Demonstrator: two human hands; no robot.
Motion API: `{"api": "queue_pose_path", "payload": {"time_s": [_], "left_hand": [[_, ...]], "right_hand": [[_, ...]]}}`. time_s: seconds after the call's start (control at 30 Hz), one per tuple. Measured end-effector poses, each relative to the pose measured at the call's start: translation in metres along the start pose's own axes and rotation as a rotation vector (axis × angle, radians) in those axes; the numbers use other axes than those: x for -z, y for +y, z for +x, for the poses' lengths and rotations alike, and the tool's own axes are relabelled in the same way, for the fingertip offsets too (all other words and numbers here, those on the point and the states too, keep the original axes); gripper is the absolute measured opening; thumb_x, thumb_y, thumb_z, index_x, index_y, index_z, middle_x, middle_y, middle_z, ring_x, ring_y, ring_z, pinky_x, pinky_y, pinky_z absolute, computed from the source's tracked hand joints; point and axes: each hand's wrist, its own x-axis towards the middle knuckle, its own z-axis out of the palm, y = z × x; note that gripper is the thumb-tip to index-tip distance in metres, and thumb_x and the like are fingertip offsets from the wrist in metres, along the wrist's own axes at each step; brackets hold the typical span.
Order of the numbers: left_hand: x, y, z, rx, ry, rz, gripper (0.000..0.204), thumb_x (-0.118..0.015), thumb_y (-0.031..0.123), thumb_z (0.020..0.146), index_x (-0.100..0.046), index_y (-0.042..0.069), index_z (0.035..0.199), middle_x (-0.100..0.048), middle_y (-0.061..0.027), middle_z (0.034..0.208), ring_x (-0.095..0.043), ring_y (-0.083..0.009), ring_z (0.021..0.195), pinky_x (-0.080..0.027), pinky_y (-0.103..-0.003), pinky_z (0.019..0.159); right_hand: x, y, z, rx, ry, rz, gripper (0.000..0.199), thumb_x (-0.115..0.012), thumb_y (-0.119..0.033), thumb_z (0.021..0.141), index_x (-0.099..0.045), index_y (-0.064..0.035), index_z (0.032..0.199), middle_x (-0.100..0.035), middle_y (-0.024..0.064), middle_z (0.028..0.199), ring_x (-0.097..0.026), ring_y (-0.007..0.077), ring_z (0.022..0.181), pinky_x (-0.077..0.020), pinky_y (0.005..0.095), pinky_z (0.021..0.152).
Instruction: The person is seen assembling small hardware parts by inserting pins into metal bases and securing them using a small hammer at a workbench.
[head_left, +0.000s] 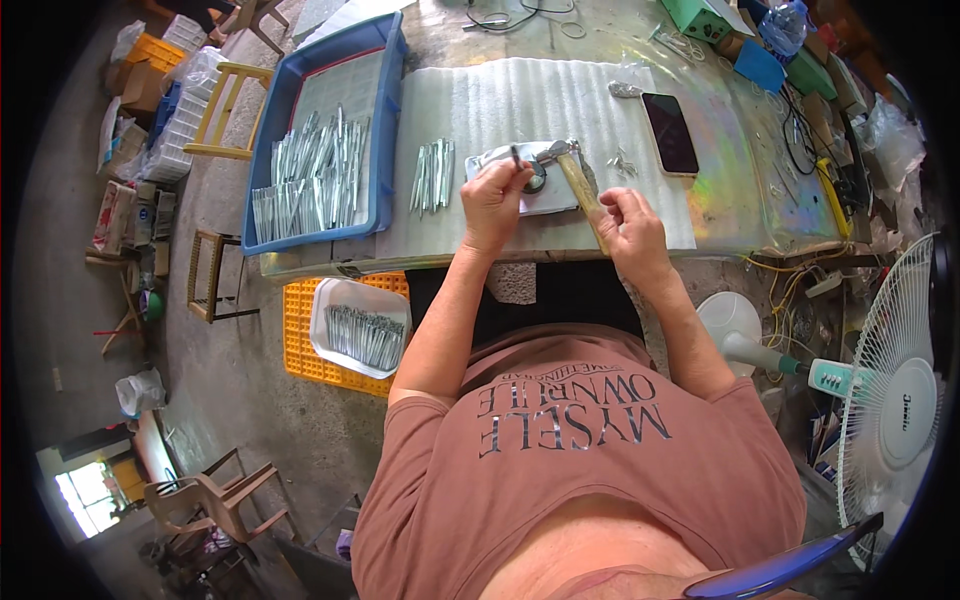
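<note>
My left hand point(490, 208) is closed, with a short dark rod point(516, 157) sticking up from its fingers. It is over a white, cloth-like pad or block point(548, 198) on the table. Beside it, partly hidden by that hand, sits a dark round piece point(537, 180). A hammer point(578, 185) with a wooden handle slants across the pad toward me. Against the handle's right side, my right hand point(636, 238) has its fingers curled together; whether they grip the handle or a small part is hidden. Small metal pieces point(621, 164) lie just beyond it. Slim silvery rods point(432, 175) lie left of my left hand.
A blue tray point(384, 150) of silvery rods stands on the table's left. A phone point(670, 134) lies on the foam sheet point(480, 95). Below left, a white tub point(322, 330) of rods rests on an orange crate point(299, 330). A fan point(900, 400) stands at right.
</note>
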Motion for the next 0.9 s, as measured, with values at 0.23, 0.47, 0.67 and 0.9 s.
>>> {"api": "queue_pose_path", "payload": {"time_s": [0.23,0.47,0.67,0.9], "left_hand": [[0.004,0.01,0.008,-0.122,-0.052,0.075,0.005,-0.063,0.004,0.069,-0.058,0.002,0.071,-0.06,-0.0092,0.068,-0.059,-0.0208,0.062,-0.045,-0.028,0.055],[0.004,0.005,0.007,-0.119,-0.063,0.033,0.005,-0.062,0.005,0.07,-0.058,0.002,0.071,-0.058,-0.0094,0.065,-0.057,-0.0214,0.058,-0.043,-0.029,0.053],[0.004,0.005,0.006,-0.14,-0.055,-0.009,0.005,-0.06,0.002,0.07,-0.055,0.002,0.071,-0.053,-0.0099,0.06,-0.053,-0.0244,0.056,-0.04,-0.032,0.051],[0.005,0.007,0.007,-0.152,-0.047,-0.007,0.007,-0.06,0.003,0.069,-0.054,0.004,0.072,-0.051,-0.0103,0.06,-0.051,-0.0268,0.056,-0.04,-0.034,0.05]], "right_hand": [[-0.018,0.009,-0.001,-0.565,-0.166,0.662,0.038,-0.056,-0.007,0.075,-0.037,-0.002,0.108,-0.048,0.0024,0.061,-0.044,0.0063,0.046,-0.035,0.02,0.039],[0.001,-0.009,0.014,-0.376,-0.075,0.859,0.037,-0.052,-0.006,0.078,-0.039,-0.0008,0.112,-0.05,0.0036,0.069,-0.042,0.0055,0.045,-0.0326,0.0169,0.039],[0.037,-0.034,0.028,-0.314,-0.271,0.754,0.043,-0.051,-0.003,0.08,-0.037,-0.0019,0.12,-0.047,0.0,0.068,-0.035,0.0024,0.043,-0.0268,0.0157,0.037],[0.056,-0.058,0.023,-0.167,-0.262,0.465,0.043,-0.053,-0.003,0.08,-0.042,-0.0027,0.122,-0.053,-0.0004,0.081,-0.044,0.0031,0.06,-0.0369,0.0169,0.052]]}}
